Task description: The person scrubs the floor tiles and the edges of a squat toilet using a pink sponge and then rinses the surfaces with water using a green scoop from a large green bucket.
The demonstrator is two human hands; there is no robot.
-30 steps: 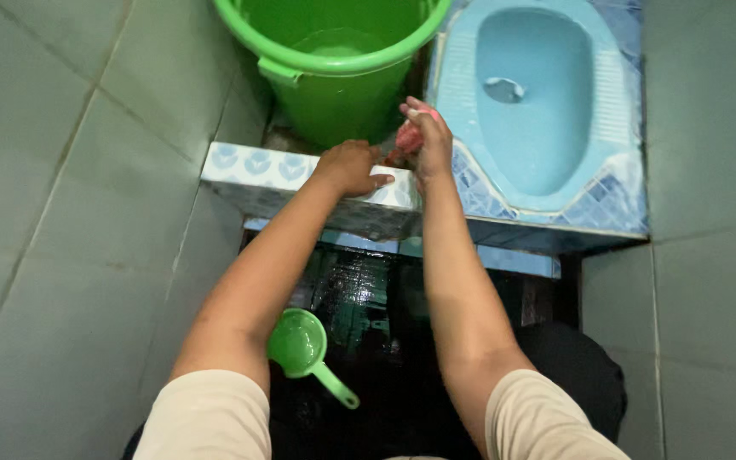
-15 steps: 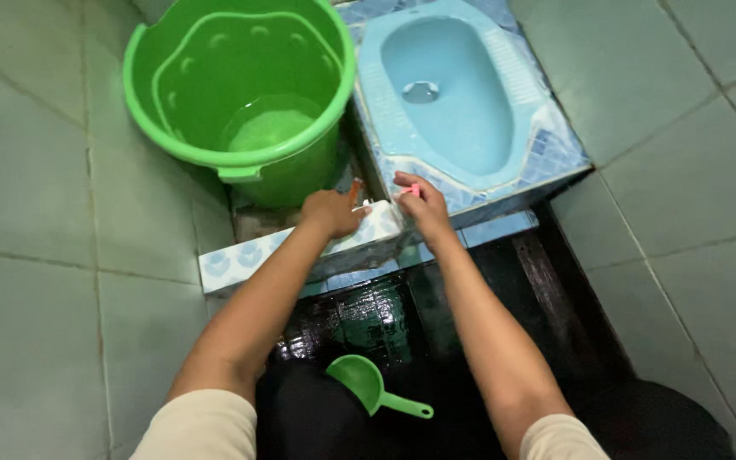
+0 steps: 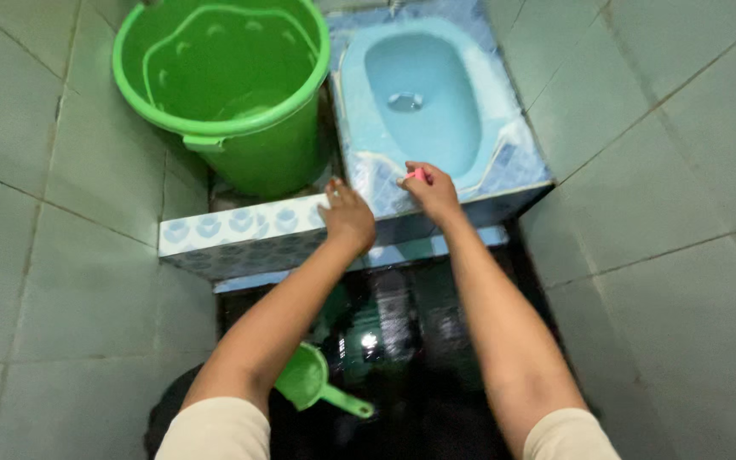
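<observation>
Nearest to the person, a green dipper (image 3: 308, 377) with a short handle lies on the wet dark floor (image 3: 402, 341), well short of the tiled ledge (image 3: 232, 232) and partly covered by the left forearm. Both arms stretch forward over that floor toward the ledge.

The left hand (image 3: 347, 217) rests on the right end of the ledge, fingers bent down over its top edge, gripping nothing that I can see. Just right of the ledge, the right hand (image 3: 432, 192) presses on the front rim of the light blue squat toilet (image 3: 423, 98), closed around a small pink object (image 3: 417, 175); only its tip shows between the fingers, so I cannot tell what it is. The two hands are near each other but apart.

Directly behind the ledge stands a big green bucket (image 3: 223, 85) with some water in the bottom, set just left of the toilet pan. It crowds the space behind the left hand. Grey-green tiled walls (image 3: 658, 170) close in on both sides of the ledge and toilet.
</observation>
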